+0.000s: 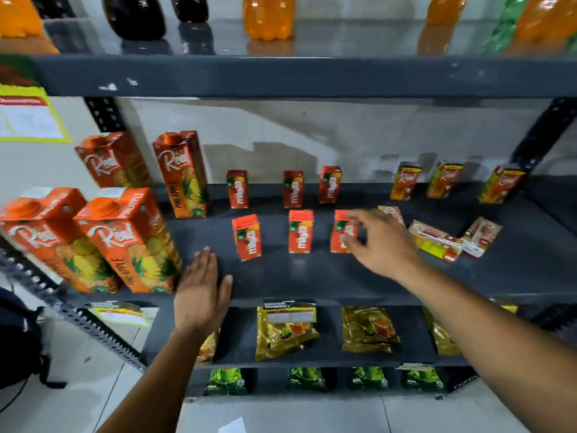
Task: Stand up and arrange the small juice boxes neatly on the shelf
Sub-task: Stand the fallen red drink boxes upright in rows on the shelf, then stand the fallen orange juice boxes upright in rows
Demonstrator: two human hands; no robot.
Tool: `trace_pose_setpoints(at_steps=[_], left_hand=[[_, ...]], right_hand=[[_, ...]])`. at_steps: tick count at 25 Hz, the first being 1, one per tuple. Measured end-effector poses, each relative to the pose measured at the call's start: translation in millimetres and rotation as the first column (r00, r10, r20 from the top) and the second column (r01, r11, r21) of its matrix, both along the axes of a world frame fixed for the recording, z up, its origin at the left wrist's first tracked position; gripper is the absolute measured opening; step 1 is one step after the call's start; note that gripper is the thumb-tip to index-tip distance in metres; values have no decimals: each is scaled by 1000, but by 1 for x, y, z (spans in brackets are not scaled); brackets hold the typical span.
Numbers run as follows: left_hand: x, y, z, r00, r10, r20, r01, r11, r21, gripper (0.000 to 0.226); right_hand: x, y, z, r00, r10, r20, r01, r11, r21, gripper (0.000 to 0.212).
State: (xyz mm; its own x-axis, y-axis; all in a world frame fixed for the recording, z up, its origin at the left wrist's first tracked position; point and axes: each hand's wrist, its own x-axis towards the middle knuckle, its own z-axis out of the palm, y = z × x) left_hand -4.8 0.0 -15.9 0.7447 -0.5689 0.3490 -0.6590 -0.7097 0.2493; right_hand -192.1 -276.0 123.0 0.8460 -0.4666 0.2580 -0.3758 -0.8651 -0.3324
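Small red juice boxes stand in two rows on the dark shelf [312, 276]. The back row has three [293, 189] and the front row has three [246, 237]. My right hand [381, 242] has its thumb and fingers pinched on the front row's rightmost red box [340, 234], which stands upright. My left hand [203, 292] lies flat and open on the shelf's front edge and holds nothing. Three yellow-and-red small boxes [445, 180] stand at the back right. Three more lie on their sides [437, 240] just right of my right hand.
Large pineapple juice cartons [125, 239] fill the shelf's left end. Soda bottles [268, 17] stand on the shelf above. Yellow pouches [285, 331] lie on the shelf below, with green pouches [306, 378] under them. A black bag [18, 339] sits on the floor at left.
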Motion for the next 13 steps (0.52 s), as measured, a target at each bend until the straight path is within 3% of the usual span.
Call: trace_pose_setpoints(at_steps=[4, 9, 13], left_hand=[[-63, -52, 1, 981, -161, 106, 173, 978, -114, 67], [-169, -187, -1, 903, -410, 127, 418, 907, -47, 61], [-212, -268, 6, 938, -346, 20, 346, 938, 16, 63]], right_hand=[[-68, -83, -9, 986, -164, -18, 164, 986, -5, 51], [-127, -182, -14, 953, -235, -189, 242, 970, 11, 57], [-153, -240, -25, 960, -169, -225, 191, 978, 79, 55]])
